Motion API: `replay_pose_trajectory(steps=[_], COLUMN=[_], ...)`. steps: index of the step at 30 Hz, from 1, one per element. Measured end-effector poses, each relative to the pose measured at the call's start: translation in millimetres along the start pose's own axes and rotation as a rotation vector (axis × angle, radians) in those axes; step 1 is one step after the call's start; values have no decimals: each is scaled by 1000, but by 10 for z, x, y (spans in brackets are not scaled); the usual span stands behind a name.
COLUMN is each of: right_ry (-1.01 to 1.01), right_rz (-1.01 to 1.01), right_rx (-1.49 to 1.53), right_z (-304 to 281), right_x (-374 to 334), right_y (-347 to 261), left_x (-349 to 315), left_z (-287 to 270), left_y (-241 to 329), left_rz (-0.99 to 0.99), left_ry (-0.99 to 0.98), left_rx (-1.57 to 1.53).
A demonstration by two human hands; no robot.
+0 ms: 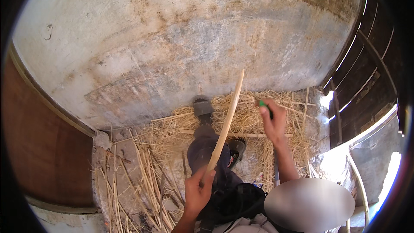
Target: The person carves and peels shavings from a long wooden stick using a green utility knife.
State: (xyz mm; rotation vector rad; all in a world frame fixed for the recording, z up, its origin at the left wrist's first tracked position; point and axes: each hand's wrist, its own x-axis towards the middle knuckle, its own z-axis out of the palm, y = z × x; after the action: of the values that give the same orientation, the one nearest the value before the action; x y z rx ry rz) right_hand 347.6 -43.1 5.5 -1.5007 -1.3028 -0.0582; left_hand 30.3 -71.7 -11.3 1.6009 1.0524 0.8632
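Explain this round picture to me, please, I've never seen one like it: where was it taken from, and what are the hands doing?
There is no machine here, just one person working bare-handed, seen from a wide camera on the head looking down; its lens bends straight edges. The left hand has its fingers around a long pale strip; the right hand grips a small green-handled tool, its working end unclear. Straw-like pieces litter the floor, with longer loose sticks at left.

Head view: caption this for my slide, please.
Left hand grips a long pale wooden strip; right hand holds a small green-handled tool over yellow straw-like strands.
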Motion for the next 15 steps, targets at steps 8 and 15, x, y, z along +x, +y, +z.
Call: replay_pose_trajectory(steps=[8,15], right_ry=[-284,-239], right_rz=[-400,-421], right_rx=[11,-43], right_z=[159,190], right_x=[-367,-370], right_y=[-485,-545], left_x=[135,157], left_z=[5,30], left_y=[189,162], left_rz=[8,22], left_ry=[0,22], left_rx=[4,-13])
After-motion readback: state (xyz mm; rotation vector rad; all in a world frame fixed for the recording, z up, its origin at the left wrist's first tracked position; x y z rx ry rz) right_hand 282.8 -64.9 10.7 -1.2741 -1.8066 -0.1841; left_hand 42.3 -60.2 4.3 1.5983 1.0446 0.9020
